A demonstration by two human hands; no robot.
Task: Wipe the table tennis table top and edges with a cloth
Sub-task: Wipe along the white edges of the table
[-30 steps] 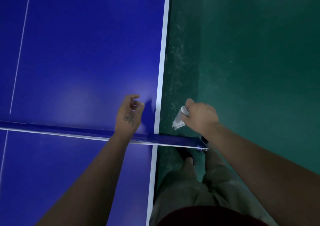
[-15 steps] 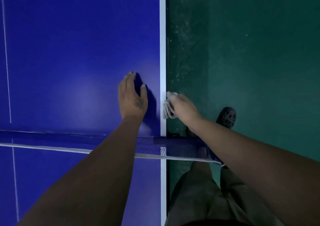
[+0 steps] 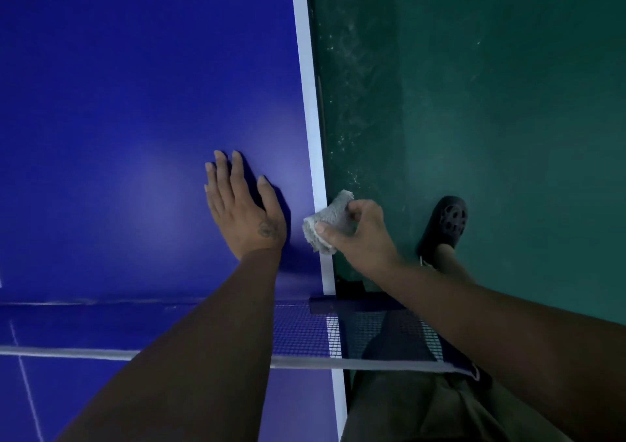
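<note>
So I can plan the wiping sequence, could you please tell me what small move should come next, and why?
Probably slide the cloth forward along the white edge, away from the net: the right hand grips it against that edge just past the net, while the left hand lies flat on the table top, bracing.

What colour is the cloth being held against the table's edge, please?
The cloth is light grey, gripped by the right hand; the head view shows it.

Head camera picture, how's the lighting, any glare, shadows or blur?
Head view: dim overall; soft pale glare on the blue table top beside the left hand; that hand casts a dark shadow to its right; the cloth and right hand look sharp.
</note>
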